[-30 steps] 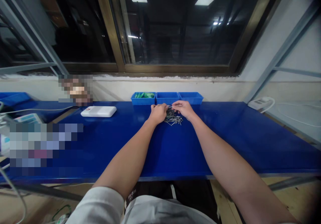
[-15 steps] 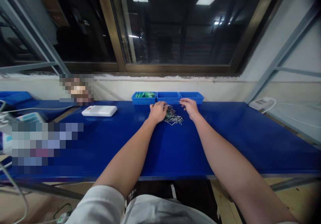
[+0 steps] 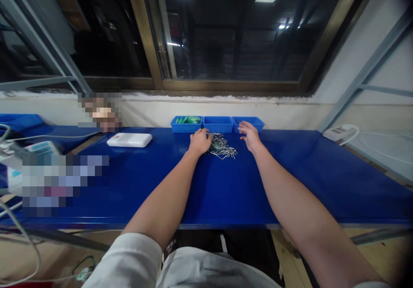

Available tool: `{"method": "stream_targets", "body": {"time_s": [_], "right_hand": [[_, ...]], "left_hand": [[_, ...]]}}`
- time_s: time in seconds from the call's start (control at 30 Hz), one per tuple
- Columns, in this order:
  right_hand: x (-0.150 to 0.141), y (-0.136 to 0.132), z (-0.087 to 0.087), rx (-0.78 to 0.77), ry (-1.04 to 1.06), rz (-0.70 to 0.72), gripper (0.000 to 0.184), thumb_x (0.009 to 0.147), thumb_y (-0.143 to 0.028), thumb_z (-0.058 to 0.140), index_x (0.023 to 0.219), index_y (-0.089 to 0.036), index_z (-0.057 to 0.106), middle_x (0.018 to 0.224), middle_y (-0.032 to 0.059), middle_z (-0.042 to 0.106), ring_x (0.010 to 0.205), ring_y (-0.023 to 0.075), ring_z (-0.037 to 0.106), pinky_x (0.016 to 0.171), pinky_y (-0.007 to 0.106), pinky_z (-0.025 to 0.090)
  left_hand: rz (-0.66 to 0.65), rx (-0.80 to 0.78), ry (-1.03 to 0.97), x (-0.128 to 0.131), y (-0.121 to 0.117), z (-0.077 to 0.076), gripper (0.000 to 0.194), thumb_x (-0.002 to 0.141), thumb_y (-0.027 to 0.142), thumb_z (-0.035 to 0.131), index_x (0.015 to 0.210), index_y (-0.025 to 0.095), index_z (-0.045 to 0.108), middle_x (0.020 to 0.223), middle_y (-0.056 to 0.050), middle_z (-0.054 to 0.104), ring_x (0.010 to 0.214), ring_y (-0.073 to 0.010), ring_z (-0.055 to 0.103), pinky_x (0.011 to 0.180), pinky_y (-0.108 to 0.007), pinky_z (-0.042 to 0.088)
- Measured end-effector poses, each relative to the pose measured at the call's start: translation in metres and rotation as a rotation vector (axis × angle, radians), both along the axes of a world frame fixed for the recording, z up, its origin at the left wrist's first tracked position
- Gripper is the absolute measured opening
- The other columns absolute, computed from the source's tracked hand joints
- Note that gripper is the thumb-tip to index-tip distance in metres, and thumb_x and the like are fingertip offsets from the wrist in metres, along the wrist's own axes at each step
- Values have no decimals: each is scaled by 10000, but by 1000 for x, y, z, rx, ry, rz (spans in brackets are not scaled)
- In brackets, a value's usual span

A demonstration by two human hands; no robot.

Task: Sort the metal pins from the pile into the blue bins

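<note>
A loose pile of thin silvery metal pins, like nails or rivets, lies on the blue tabletop; some dark green shows among them. At the pile's left edge rests my left hand, fingers bent over the pins and thumb apart; the fingertips are partly hidden. My right hand is held at the front of the right-hand blue bin, its thumb and fingers apart. No pin can be made out clearly in it. The middle blue bin stands just behind the pile.
The left blue bin contains green packets. A white box-shaped device lies to the left. Farther left are a scale-like machine, cables and blurred-out patches. A white power strip is at the right, by a metal frame.
My right hand has shifted slightly right to the right-hand bin, and its pinch on a thin pin has opened. My left hand stays at the pile, moved only a little.
</note>
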State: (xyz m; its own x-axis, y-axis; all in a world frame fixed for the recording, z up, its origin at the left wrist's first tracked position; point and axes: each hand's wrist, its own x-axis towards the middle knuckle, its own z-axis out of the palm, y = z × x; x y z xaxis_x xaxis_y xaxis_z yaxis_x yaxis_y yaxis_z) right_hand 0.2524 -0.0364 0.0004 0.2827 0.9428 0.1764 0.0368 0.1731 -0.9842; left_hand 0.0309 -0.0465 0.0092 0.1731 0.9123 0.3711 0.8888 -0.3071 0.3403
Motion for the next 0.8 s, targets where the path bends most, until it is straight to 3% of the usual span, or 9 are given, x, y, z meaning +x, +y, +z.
{"method": "stream_targets", "body": {"time_s": [0.37, 0.57, 0.7, 0.8], "right_hand": [[-1, -4, 3, -21, -9, 55, 714, 647, -286, 550, 1328, -234, 340, 1298, 71, 501, 772, 120, 574, 500, 194, 426], [0, -3, 3, 21, -9, 15, 586, 653, -284, 546, 1229, -204, 471, 1216, 76, 567, 753, 128, 581, 520, 211, 425], [-1, -4, 3, 5, -312, -96, 328, 621, -280, 593, 914, -144, 655, 840, 53, 679, 706, 148, 588, 615, 244, 444], [-6, -7, 3, -3, -607, -29, 174, 595, -249, 631, 736, -164, 686, 705, 24, 668, 687, 154, 591, 678, 261, 444]], "left_hand": [[-18, 3, -1, -2, 6, -6, 351, 883, 387, 352, 1132, 215, 530, 1166, -87, 565, 1112, -253, 487, 929, -386, 361], [-3, -25, 16, -2, 6, -5, 378, 880, 403, 358, 1162, 208, 518, 1187, -95, 558, 1111, -252, 496, 931, -377, 364], [-6, -56, 27, -3, 7, -6, 421, 877, 437, 358, 1199, 204, 499, 1225, -101, 545, 1165, -258, 463, 955, -380, 347], [-18, -98, 54, -3, 8, -8, 470, 873, 483, 348, 1216, 195, 492, 1281, -107, 511, 1205, -260, 433, 973, -379, 333]]}}
